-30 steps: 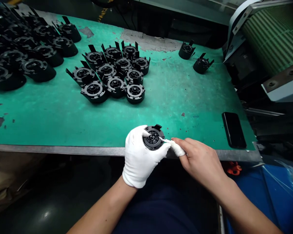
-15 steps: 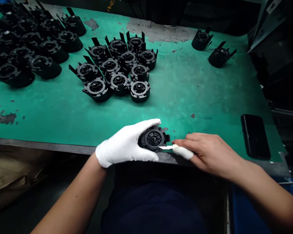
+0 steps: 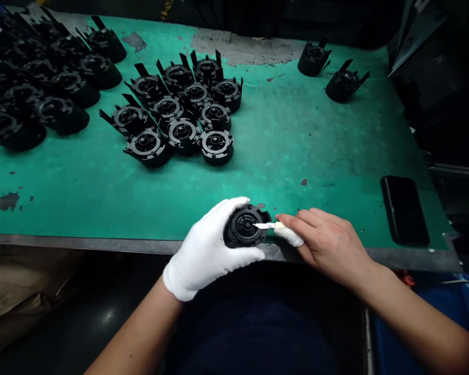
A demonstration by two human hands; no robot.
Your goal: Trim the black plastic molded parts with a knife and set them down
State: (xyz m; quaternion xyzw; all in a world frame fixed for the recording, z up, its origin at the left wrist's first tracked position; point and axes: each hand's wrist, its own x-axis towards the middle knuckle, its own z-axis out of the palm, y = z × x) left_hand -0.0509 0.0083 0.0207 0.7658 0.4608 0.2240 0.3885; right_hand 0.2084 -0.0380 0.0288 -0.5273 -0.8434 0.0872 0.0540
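My left hand point(image 3: 209, 245), in a white glove, is wrapped round a round black plastic housing point(image 3: 247, 225) at the front edge of the table. The housing's ringed face points up toward me. In my right hand point(image 3: 322, 232) is a small knife point(image 3: 263, 226) with a pale handle and a short bright blade. The blade reaches over the right part of the housing's face; whether it touches cannot be made out. A white cover wraps the thumb of my right hand, and its other fingers are bare and curled round the handle.
Several similar black housings point(image 3: 183, 134) stand grouped on the green table point(image 3: 273, 156), with a larger cluster point(image 3: 62, 112) at the far left. Two more housings point(image 3: 344, 86) are at the back right. A black phone point(image 3: 404, 211) lies near the right edge.
The knife blade has moved up from the housing's lower right rim to over its face. My left wrist has swung right and down, turning the hand. The view has shifted slightly.
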